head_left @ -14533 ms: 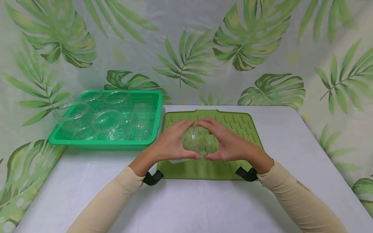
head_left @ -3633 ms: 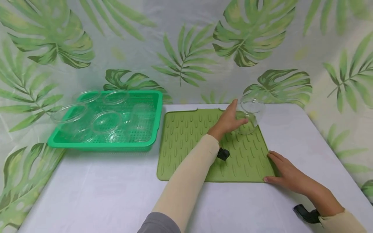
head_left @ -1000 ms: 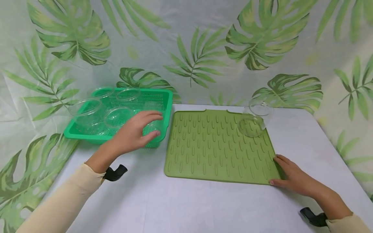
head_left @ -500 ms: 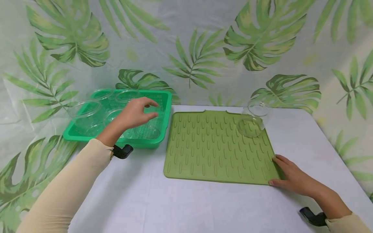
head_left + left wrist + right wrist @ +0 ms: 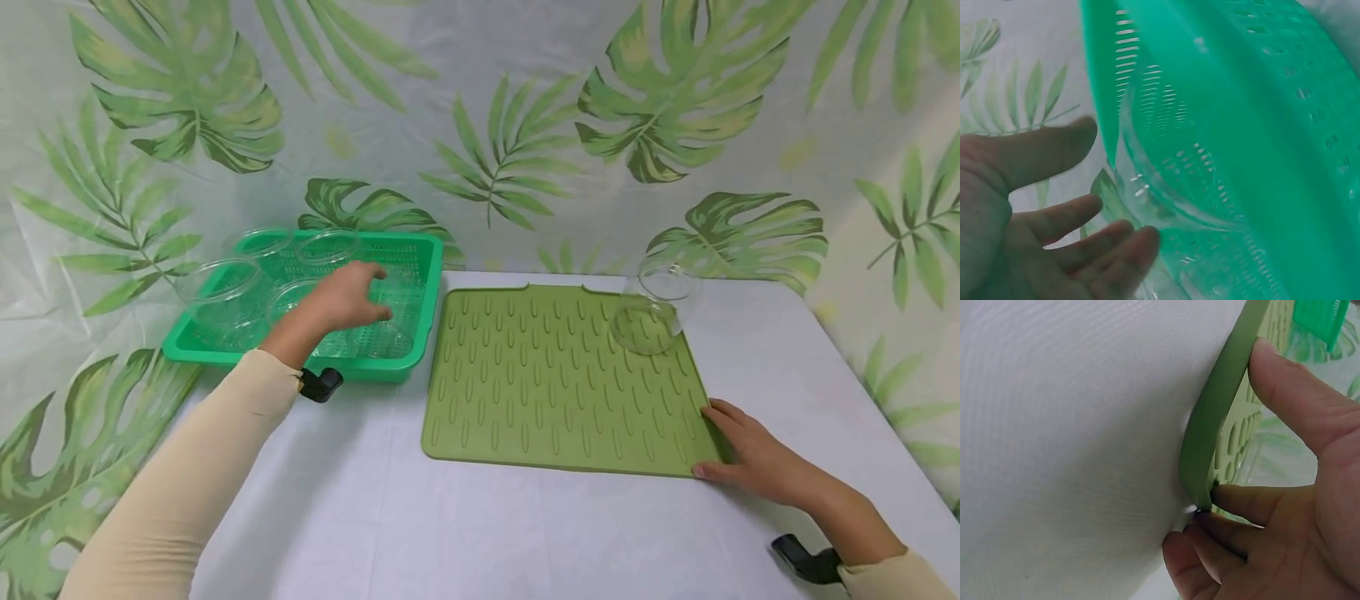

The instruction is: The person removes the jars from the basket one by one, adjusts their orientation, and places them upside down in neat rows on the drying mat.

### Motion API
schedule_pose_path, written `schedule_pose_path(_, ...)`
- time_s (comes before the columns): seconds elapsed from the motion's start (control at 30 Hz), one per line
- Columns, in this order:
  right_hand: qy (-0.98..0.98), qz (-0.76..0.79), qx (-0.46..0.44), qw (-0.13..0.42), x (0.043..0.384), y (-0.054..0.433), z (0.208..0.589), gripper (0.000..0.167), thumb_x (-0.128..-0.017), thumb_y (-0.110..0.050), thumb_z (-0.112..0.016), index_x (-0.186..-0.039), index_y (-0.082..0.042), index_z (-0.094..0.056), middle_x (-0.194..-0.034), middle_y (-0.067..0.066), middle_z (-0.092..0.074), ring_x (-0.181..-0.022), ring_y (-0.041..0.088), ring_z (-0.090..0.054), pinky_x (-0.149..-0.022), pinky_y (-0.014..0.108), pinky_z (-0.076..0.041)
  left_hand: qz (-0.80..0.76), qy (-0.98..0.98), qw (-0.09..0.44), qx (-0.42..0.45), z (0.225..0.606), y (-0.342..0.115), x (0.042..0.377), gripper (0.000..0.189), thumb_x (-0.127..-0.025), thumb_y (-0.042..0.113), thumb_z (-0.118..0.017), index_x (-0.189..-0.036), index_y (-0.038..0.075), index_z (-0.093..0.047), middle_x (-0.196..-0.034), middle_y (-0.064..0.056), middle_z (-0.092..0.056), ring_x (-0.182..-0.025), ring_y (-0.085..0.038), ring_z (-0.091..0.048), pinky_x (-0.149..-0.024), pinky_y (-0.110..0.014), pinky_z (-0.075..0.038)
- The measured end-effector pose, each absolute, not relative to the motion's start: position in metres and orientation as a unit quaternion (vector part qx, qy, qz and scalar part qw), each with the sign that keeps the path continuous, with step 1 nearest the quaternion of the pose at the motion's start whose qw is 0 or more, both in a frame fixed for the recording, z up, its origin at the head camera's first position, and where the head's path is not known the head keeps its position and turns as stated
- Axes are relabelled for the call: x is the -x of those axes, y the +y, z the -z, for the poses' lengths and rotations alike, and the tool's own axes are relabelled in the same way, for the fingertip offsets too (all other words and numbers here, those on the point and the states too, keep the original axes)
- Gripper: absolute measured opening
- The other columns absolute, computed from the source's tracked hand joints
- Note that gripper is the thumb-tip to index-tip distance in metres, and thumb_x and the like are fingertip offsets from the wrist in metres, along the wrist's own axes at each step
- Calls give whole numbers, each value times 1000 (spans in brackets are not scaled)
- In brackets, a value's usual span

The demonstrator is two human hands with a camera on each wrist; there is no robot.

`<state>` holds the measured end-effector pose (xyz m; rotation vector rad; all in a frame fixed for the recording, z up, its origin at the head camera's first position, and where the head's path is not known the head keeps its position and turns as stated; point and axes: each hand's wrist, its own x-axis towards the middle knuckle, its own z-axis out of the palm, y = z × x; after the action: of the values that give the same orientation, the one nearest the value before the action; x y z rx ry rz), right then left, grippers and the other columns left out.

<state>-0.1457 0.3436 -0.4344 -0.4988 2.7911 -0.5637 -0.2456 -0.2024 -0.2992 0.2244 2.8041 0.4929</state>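
Observation:
My left hand [image 5: 345, 296] hangs over the right part of the green basket [image 5: 420, 358], thumb and fingers spread apart. A clear round cup [image 5: 382, 337] lies just beyond its fingertips; in the left wrist view the cup's rim [image 5: 1188, 215] curves close by the fingers and nothing is gripped. At the front right corner of the olive-green ridged mat [image 5: 555, 392], my right hand [image 5: 757, 454] rests with thumb on the front edge and fingers along the side edge. Another clear cup [image 5: 648, 321] stands upside down on the mat's back right corner.
Several more clear cups, such as the one at the basket's left [image 5: 221, 292], fill the basket, rims above its side. A white cloth [image 5: 480, 533] covers the table. Behind rises a leaf-print curtain [image 5: 495, 150].
Both hands earlier held a cup over the mat; the left later set it at the back right. Since then the left hand has moved over the basket, dipping slightly; the right stays at the mat's corner.

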Motion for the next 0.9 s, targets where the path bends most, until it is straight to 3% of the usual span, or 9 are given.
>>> schedule_pose_path(0.07,958,195,172,125,146,344,435,96,-81,-35,-80,-143,19,-31,-149,39,-26,-132,60,-29,-100,71,-34,-153,973,155,-76,303,-200,247,75,-92,26,-69,-151,-3,-33,-158,-28,-29,-144,-47,-30,-112,-61,-37)
schedule_pose_path(0.27,958,192,170,126,146,344,435,97,-81,-37,-80,-144,18,-31,-150,39,-26,-132,60,-30,-100,71,-34,-120,976,167,-66,307,-191,248,84,-90,32,-72,-153,0,-28,-157,-32,-23,-141,-51,-31,-110,-62,-39)
schedule_pose_path(0.5,958,191,174,124,147,343,434,96,-81,-35,-80,-144,18,-31,-149,39,-26,-132,60,-30,-101,71,-34,-106,973,203,-42,308,-186,249,102,-87,39,-74,-158,6,-10,-161,-33,-4,-141,-59,-25,-107,-67,-38)
schedule_pose_path(0.73,958,192,174,123,147,342,434,95,-81,-34,-80,-143,19,-31,-149,39,-26,-132,60,-30,-100,71,-33,-91,973,211,-28,314,-177,249,111,-87,43,-72,-158,2,3,-161,-35,5,-121,-53,-53,-100,-60,-48)
schedule_pose_path(0.9,957,197,172,124,146,343,435,95,-81,-34,-80,-144,18,-31,-149,39,-26,-132,60,-29,-100,71,-33,-91,973,214,-12,317,-170,250,110,-89,39,-71,-157,-1,6,-160,-36,7,-121,-51,-53,-99,-58,-48)
